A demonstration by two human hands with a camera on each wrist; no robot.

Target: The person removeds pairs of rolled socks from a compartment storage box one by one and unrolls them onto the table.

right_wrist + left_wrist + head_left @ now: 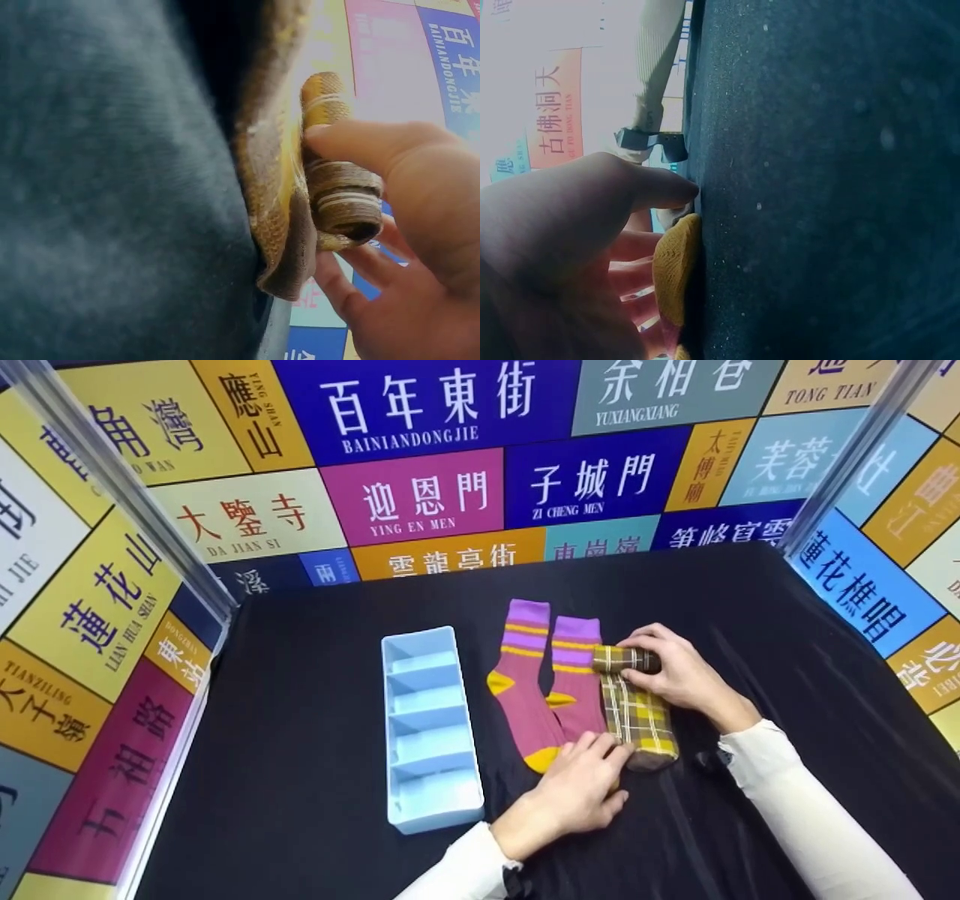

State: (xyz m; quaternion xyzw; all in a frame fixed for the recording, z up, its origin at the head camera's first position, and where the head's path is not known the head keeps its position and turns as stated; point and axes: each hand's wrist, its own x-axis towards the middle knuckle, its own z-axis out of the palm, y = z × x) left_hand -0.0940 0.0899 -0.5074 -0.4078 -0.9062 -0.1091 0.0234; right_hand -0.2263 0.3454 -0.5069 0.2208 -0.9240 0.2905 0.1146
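A yellow-brown plaid sock (637, 716) lies on the black cloth, its far end turned up into a roll. My right hand (681, 671) grips that roll by its right end; in the right wrist view the thumb presses one side of the rolled sock (346, 196), with fingers behind. Left of it lie two pink socks with purple cuffs and yellow stripes, one outer sock (521, 709) and one inner sock (576, 641). My left hand (581, 787) rests over their toe ends, fingertips by the plaid sock's near edge. A yellow sock toe (676, 266) shows under its fingers in the left wrist view.
A light-blue organizer box (436, 819) with several compartments stands left of the socks. Black cloth (300, 720) covers the table. Printed panels (420, 502) and metal posts (161, 495) border the back and sides.
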